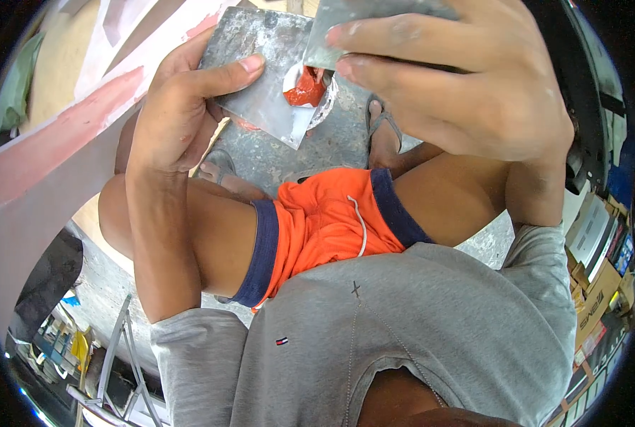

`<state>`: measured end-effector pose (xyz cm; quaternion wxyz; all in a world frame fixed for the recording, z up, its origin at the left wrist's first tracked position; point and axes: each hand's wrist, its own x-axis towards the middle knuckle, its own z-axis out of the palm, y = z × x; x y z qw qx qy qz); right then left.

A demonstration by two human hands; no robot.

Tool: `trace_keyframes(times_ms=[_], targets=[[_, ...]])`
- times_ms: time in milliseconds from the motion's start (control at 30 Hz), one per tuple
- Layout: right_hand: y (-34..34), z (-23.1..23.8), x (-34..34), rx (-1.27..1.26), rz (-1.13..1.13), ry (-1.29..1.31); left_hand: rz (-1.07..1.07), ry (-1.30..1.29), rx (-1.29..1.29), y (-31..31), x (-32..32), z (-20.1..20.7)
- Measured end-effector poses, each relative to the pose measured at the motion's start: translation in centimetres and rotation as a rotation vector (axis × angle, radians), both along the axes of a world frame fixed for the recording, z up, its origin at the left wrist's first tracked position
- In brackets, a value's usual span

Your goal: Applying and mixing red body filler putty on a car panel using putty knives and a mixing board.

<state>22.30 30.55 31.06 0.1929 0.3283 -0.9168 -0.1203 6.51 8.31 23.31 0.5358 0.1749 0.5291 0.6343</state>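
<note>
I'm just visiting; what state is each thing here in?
Left hand: gripping the plate, thumb on top
Plate: smeared, pale residue
Red paste: glossy lump, unblended with white paste
Right hand: gripping the scraper
Scraper: tilted, edge near the paste
Sandals: worn

Grey floor [278, 162] is stretching below, looking scuffed w/ pale blotches. Cardboard boxes [598, 302] & misc. clutter [623, 255] are crowding far R; a metal frame [112, 350] is standing lower L, yellow item [81, 347] showing nearby. Greenish sheet [16, 85] is draping upper L. Bright light's reaching the floor.
</note>
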Motion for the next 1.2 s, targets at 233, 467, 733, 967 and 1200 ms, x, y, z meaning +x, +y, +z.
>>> trace_keyframes(times_ms=[233, 467, 733, 967, 1200], targets=[[-2.1, -3.3, -0.2, -0.532, 0.073, 0.171, 0.041, 0.016, -0.001, -0.1, 0.0, -0.1], [-0.2, -0.8, -1.1, -0.562, 0.16, 0.296, 0.097, 0.012, 0.099, 0.2, 0.1, 0.4], [0.1, 0.6, 0.6, -0.409, -0.169, -0.097, 0.156, -0.008, 0.156, 0.4, 0.6, 0.9], [-1.2, -0.2, 1.1, -0.463, -0.237, -0.028, 0.152, 0.035, 0.142, 0.7, 0.8, 1.5], [-1.6, -1.1, 0.8, -0.425, -0.277, -0.046, 0.168, 0.052, 0.138, 0.9, 0.9, 1.1]])
